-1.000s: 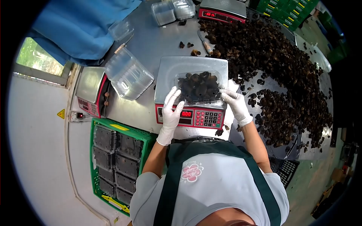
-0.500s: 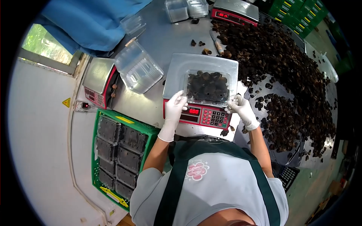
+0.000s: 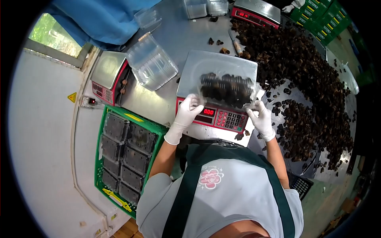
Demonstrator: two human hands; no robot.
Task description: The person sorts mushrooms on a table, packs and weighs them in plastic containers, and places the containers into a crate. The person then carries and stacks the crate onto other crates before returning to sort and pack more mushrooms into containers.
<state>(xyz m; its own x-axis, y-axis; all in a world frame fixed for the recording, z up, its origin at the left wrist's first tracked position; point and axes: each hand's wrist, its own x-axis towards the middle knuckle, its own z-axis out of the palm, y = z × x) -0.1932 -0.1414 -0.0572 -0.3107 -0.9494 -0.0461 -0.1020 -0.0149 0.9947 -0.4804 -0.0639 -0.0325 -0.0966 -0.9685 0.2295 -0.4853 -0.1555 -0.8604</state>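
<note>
Both hands wear white gloves. A clear plastic clamshell box, filled with dark mushroom-like pieces, is blurred by motion and tilted above the scale's metal plate. At the box's near left corner, my left hand has its fingers curled closed on the edge. My right hand pinches the near right corner. Between the hands, the red scale's panel reads 0.00. Whether the box still touches the plate I cannot tell.
Loose dark pieces cover the table's right side. A green crate holds several filled boxes at left. Stacked clear boxes lie near a second scale. Another person's gloved hand shows near green crates at upper right.
The box was lying flat on the scale plate and is now tilted and in motion, with both hands still at its near corners. The whole view has shifted slightly. Another person's hand has appeared.
</note>
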